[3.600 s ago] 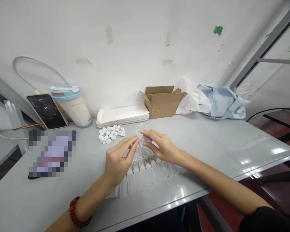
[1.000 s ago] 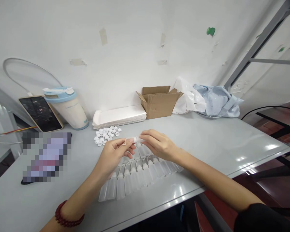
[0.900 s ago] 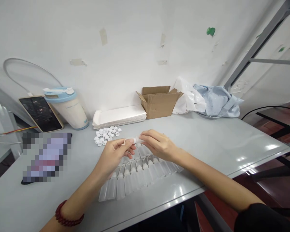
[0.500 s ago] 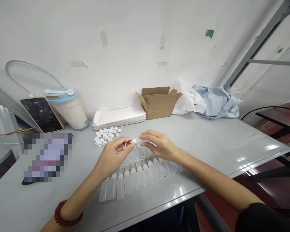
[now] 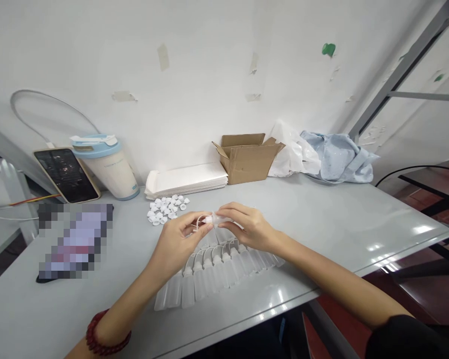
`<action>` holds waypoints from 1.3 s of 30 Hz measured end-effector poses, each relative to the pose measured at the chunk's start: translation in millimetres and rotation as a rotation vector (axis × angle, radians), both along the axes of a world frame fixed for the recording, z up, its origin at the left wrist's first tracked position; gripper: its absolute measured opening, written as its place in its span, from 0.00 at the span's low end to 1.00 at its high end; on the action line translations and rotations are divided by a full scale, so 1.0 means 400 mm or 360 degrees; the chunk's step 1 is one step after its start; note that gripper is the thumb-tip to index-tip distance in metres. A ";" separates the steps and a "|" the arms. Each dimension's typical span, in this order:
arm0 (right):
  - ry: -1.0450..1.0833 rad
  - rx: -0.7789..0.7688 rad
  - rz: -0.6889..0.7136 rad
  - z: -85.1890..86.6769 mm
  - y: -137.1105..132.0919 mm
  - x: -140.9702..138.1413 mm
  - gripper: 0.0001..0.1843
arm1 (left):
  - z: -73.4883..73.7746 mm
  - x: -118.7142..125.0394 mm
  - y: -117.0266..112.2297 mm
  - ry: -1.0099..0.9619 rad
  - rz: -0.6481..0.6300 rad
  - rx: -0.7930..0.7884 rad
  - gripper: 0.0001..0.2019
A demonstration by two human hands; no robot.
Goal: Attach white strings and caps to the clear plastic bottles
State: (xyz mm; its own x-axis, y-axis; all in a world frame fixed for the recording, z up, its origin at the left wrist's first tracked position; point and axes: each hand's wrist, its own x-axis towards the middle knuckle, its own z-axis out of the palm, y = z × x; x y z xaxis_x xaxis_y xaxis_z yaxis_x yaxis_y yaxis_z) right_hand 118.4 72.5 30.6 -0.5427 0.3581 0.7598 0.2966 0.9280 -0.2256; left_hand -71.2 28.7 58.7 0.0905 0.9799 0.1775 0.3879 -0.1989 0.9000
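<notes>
Between both hands a small translucent plastic bottle is held on its side above the table. My right hand is closed around the bottle's body. My left hand pinches the white cap at its neck, where a thin white strap loops out. Below the hands lie several similar bottles side by side in a row, with curved straps at their necks. A pile of small white caps lies beyond my left hand. Some bottles are partly hidden by my hands.
Along the wall stand a phone, a lidded cup, a stack of white paper sleeves, an open cardboard box, a white plastic bag and a blue cloth. A blurred item lies on the grey table at left.
Both hands stay on the bottle and its cap, with only a slight shift of the fingers. The whole view has moved a little.
</notes>
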 end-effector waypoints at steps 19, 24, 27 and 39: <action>-0.0007 0.0060 -0.0010 0.000 -0.005 -0.002 0.09 | 0.002 -0.006 0.005 0.0202 -0.0134 -0.0157 0.19; -0.0020 -0.0007 -0.0003 -0.002 -0.004 -0.002 0.11 | 0.003 -0.001 0.000 0.0179 -0.0150 -0.0003 0.12; -0.0007 -0.0069 0.0019 -0.002 -0.003 -0.001 0.13 | 0.001 0.001 -0.004 0.0108 -0.0093 0.0059 0.12; -0.0123 -0.0190 0.0044 0.012 -0.019 -0.002 0.11 | 0.015 0.000 -0.012 -0.0013 -0.0266 -0.0114 0.16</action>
State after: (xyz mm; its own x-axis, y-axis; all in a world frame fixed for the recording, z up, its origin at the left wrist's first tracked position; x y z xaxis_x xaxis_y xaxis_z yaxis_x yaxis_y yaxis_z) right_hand 117.4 64.8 35.5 -0.6090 0.4277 0.6680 0.2921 0.9039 -0.3125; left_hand -71.2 24.0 64.6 0.2522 0.9615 0.1094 0.3473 -0.1954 0.9172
